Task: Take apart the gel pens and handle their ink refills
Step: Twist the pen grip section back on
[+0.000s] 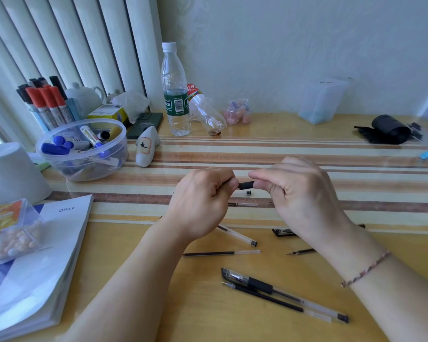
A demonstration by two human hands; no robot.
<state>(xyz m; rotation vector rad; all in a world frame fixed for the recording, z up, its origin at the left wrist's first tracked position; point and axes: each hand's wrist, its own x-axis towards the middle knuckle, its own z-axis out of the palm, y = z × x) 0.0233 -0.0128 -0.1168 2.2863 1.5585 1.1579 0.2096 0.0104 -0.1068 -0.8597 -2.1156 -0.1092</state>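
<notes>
Head view shows your desk [158,304], yellow wood with a striped runner [307,154] across its middle, set against a pale wall and vertical blinds [67,38]. Your left hand [200,201] and right hand [299,193] meet above the runner, the fingers of both curled and clamped on the ends of a gel pen's black grip section [246,185]. Below your hands, loose pen parts lie on the wood: a clear barrel [236,235], an ink refill [220,253], a capped gel pen [282,292] with a second refill [265,297] just beside it, and a small black cap piece [248,193] on the runner. At left stand a tub of markers [84,149], a cup of markers [45,104], a book [47,255] and a white roll [8,174]. A water bottle [174,90] stands by the wall; a black roll [386,129] lies far right.
</notes>
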